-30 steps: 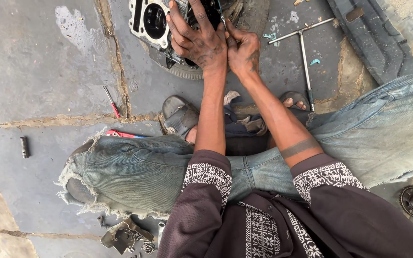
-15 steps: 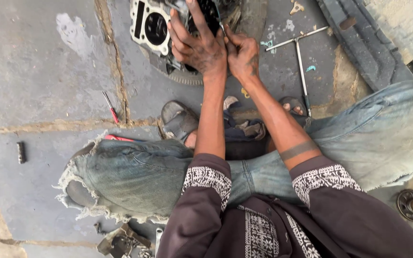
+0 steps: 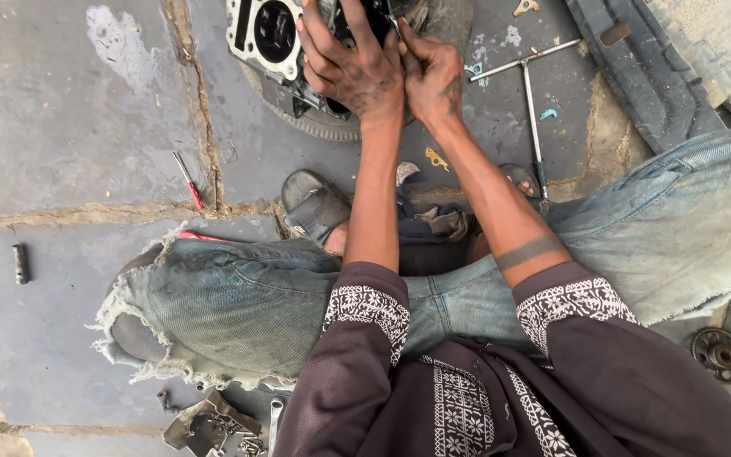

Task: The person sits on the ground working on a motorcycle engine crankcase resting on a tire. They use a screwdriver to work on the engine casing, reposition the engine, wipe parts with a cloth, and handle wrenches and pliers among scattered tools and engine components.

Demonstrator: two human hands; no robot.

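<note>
Near the body, torn jeans (image 3: 239, 296) and a sandal (image 3: 315, 203). Beyond them the left hand (image 3: 350, 68), fingers spread wide, is clamped over the engine cylinder block (image 3: 268, 38). Right hand (image 3: 433, 76), touching it, pinches a small part, too hidden to identify; T-handle wrench (image 3: 530, 93) lies just right.

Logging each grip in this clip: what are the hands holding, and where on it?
The left hand grips the metal engine part across its top face. The right hand pinches something small at the part's edge; what it is cannot be told.
</note>
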